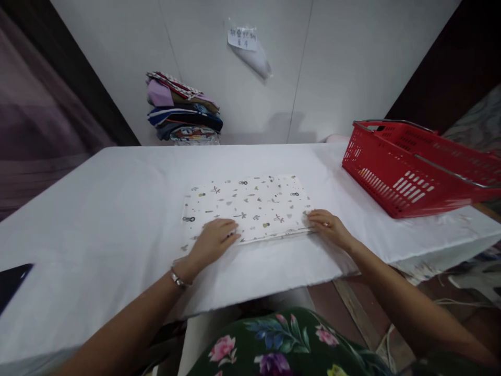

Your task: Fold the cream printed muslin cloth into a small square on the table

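A white cloth (254, 203) printed with small plants and animal-like figures lies folded into a flat rectangle on the table. Along its near edge, layers of the fold show. My left hand (215, 240) rests over the near left part, fingers bent and thumb close to the fold, holding the cloth there. At the near right corner my right hand (329, 227) grips the cloth between thumb and fingers. The undersides of both hands are hidden.
White fabric covers the table (117, 209). A red plastic basket (410, 172) with metal handles stands at the right. Folded textiles (183, 112) are stacked at the back left against the wall. A dark flat object (13, 282) lies at the left edge. A paper note (242, 39) hangs on the wall.
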{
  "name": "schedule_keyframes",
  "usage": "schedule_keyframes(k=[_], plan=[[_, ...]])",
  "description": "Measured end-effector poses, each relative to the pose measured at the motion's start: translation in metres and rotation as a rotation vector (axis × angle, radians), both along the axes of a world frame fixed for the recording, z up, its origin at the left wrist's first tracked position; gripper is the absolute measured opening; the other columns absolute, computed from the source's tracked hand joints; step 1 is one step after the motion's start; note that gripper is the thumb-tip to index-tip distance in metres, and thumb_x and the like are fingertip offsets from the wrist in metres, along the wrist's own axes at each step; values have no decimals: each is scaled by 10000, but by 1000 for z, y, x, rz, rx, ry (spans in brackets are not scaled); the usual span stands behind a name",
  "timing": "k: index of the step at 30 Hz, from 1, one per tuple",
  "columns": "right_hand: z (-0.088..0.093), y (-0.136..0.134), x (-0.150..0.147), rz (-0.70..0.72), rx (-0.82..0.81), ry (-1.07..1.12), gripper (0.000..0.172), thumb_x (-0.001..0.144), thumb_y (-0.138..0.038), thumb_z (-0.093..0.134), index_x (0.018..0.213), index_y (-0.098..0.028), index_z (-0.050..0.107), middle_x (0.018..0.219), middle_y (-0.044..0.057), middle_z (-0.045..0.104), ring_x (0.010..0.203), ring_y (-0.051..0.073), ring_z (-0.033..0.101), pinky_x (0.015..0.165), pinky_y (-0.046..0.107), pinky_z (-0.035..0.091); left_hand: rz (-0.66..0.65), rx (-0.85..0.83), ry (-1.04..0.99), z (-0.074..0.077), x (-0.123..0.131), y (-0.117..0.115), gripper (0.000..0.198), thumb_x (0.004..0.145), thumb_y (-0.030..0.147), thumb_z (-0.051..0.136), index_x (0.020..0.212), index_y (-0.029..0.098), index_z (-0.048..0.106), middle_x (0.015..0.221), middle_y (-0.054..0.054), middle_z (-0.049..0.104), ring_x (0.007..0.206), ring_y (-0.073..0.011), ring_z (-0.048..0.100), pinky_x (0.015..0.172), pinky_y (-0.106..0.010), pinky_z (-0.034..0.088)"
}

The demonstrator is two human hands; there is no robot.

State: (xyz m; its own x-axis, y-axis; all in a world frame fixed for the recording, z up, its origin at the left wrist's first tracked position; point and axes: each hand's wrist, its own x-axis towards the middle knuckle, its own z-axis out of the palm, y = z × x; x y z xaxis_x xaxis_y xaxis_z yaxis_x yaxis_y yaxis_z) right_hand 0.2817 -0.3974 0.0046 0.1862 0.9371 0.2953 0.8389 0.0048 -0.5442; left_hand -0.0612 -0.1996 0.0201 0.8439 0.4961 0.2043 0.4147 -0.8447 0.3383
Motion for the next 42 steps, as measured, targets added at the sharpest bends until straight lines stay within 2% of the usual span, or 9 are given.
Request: schedule_keyframes(k=[3, 6, 16, 22, 27, 33, 35, 37, 42], plan=[[3, -5, -5, 107, -22, -95, 337, 892, -443, 441, 961, -253, 711, 1022, 82, 660, 1001, 222, 571, 910, 427, 440, -139, -12, -31, -2, 20, -27, 295, 893, 387, 440, 1034, 230, 647, 1038, -52, 638, 960, -194, 546, 859, -375, 423], [3, -5, -3, 117, -50, -156, 325, 899, -414, 431, 996, -268, 705, 1026, 84, 654, 980, 232, 568, 882, 447, 442, -143, -12, -47, -5, 37, -37, 252, 894, 338, 452, 981, 224, 660, 964, -53, 632, 897, -188, 539, 805, -362, 423], [6, -13, 3, 58, 8, -250, 336, 929, -352, 388, 977, -224, 695, 954, 103, 640, 937, 230, 542, 827, 406, 450, -50, -133, -50, -8, 48, -36, 218, 862, 355, 505, 937, 227, 665, 932, -35, 614, 866, -179, 536, 779, -336, 426], [7, -22, 1, 97, -18, -311, 327, 931, -306, 378, 983, -230, 692, 947, 108, 642, 927, 234, 541, 808, 416, 449, -78, -87, -30, -5, 51, -39, 270, 903, 321, 424, 855, 207, 664, 843, -43, 610, 813, -171, 524, 750, -336, 412], [0, -26, -3, 82, 30, -220, 266, 915, -323, 433, 984, -246, 679, 961, 93, 629, 933, 228, 547, 805, 408, 469, -107, 13, -27, -7, 46, -45, 308, 928, 304, 369, 826, 190, 637, 839, -55, 598, 814, -174, 502, 734, -339, 400], [-6, -9, 5, -147, -87, 50, 337, 882, -459, 427, 772, -223, 640, 809, 67, 621, 759, 207, 583, 682, 339, 484, -159, 74, 25, -7, 38, -49, 166, 886, 322, 483, 884, 194, 589, 919, -55, 574, 876, -193, 491, 759, -345, 397], [-7, 2, 9, -271, -136, 55, 326, 835, -491, 469, 879, -209, 628, 838, 69, 633, 749, 211, 591, 675, 336, 483, -150, 97, 51, -5, 36, -51, 124, 872, 295, 507, 897, 194, 573, 931, -54, 566, 889, -200, 488, 753, -346, 394], [-8, 11, 13, -366, -211, 1, 439, 787, -511, 503, 1061, -180, 592, 929, 92, 641, 784, 226, 605, 700, 345, 482, -136, 110, 65, -5, 35, -53, 95, 863, 266, 516, 909, 196, 561, 934, -52, 560, 890, -201, 486, 754, -346, 391], [-7, 24, 22, -398, -438, -95, 699, 752, -516, 512, 1323, -120, 436, 984, 139, 660, 863, 275, 631, 735, 367, 471, -107, 121, 72, -6, 29, -56, 99, 852, 187, 505, 943, 201, 541, 968, -46, 561, 904, -196, 482, 769, -339, 389]])
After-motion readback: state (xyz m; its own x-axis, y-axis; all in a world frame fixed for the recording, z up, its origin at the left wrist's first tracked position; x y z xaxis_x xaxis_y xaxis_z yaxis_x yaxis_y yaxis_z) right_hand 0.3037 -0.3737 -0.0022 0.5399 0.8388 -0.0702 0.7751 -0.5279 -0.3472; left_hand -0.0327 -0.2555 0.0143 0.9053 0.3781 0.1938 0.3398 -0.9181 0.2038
